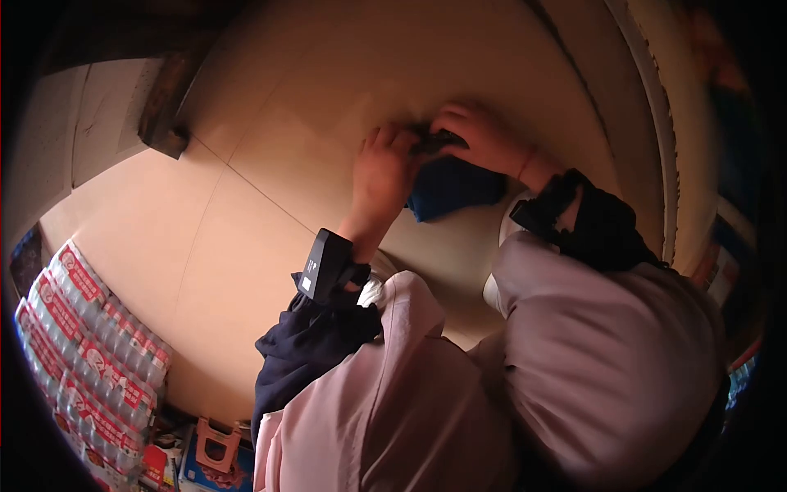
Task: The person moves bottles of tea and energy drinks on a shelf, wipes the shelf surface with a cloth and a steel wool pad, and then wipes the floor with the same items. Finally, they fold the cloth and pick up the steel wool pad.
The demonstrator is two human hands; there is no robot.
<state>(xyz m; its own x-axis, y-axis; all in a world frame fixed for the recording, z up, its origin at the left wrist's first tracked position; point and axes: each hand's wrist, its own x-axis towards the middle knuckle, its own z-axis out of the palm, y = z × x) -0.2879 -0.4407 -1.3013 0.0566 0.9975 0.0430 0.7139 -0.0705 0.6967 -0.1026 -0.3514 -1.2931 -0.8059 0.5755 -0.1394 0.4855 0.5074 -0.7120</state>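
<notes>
Both your hands meet at the blue fabric pouch (456, 189) on the tan board (270, 123). Your left hand (381, 176) rests flat-fingered beside it, and your right hand (484, 139) pinches a dark piece (438, 144). The pouch looks soft and light, so hold its edge.

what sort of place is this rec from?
Probably a storeroom or shop back room: shrink-wrapped packs of bottled water stacked at left, a pink plastic stool amid clutter below them, and a bare tan board surface under the blue cloth.

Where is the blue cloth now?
Head view, upper centre: the blue cloth lies on the tan surface, beside the left hand, below the right hand.
</notes>
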